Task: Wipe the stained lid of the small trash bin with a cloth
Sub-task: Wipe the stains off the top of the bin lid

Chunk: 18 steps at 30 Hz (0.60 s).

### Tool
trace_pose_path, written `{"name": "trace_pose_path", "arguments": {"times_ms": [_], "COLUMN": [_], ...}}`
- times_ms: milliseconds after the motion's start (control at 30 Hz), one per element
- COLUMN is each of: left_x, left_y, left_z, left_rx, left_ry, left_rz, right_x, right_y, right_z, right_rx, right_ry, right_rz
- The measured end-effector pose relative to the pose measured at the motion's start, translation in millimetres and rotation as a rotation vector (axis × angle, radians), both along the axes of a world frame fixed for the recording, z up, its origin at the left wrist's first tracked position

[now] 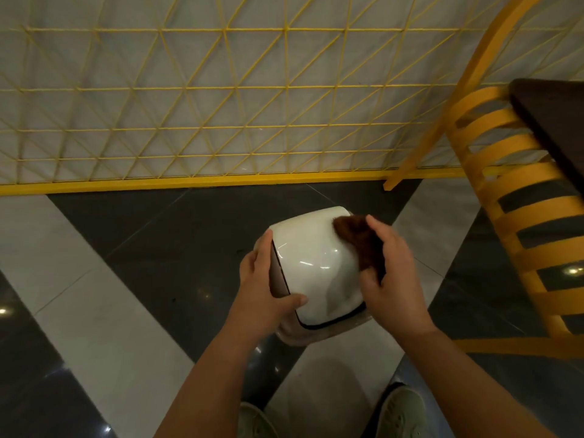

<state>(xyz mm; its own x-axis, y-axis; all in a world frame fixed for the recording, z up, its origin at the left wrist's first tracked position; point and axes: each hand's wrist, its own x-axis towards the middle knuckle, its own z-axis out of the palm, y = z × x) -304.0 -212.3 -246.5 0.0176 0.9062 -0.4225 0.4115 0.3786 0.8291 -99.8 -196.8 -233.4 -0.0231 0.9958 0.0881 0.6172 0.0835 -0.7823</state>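
**Two hands at a small bin on a tiled floor**

A small beige plastic trash bin (pixel 292 333) stands on grey and white floor tiles (pixel 104 327), beside a yellow slatted chair (pixel 518 216). The left hand (pixel 264 281) grips the edge of its glossy white domed lid (pixel 311 260), fingers curled round it. The right hand (pixel 395 273) pinches a fuzzy brown cloth (pixel 358 238) against the lid's right side.

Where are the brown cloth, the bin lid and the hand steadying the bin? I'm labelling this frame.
brown cloth (pixel 357 238): head view, on its fuzzy middle above the fingers.
bin lid (pixel 311 251): head view, on the glossy white top.
left hand (pixel 262 276): head view, on the back of the hand.
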Motion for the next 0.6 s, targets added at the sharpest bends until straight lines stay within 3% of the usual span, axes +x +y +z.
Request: {"name": "trace_pose_path", "arguments": {"times_ms": [67, 200, 333, 500, 600], "left_x": [-1, -2, -2, -8, -10], "left_y": [5, 13, 16, 15, 14], "left_z": [-1, -3, -3, -4, -4], "left_rx": [0.030, 0.044, 0.013, 0.049, 0.052], "left_ry": [0.025, 0.098, 0.131, 0.113, 0.091], "left_rz": [0.008, -0.048, -0.055, -0.028, -0.029], "right_x": [-5, -9, -31, -73, -52], "right_y": [20, 52, 59, 35, 39], "right_z": [4, -4, -10, -9, -5], "right_rx": [0.025, 0.034, 0.019, 0.206, 0.291], "right_ry": [-0.021, -0.352, -0.309, -0.421, -0.468], "right_rz": [0.023, 0.036, 0.002, 0.430, 0.596]}}
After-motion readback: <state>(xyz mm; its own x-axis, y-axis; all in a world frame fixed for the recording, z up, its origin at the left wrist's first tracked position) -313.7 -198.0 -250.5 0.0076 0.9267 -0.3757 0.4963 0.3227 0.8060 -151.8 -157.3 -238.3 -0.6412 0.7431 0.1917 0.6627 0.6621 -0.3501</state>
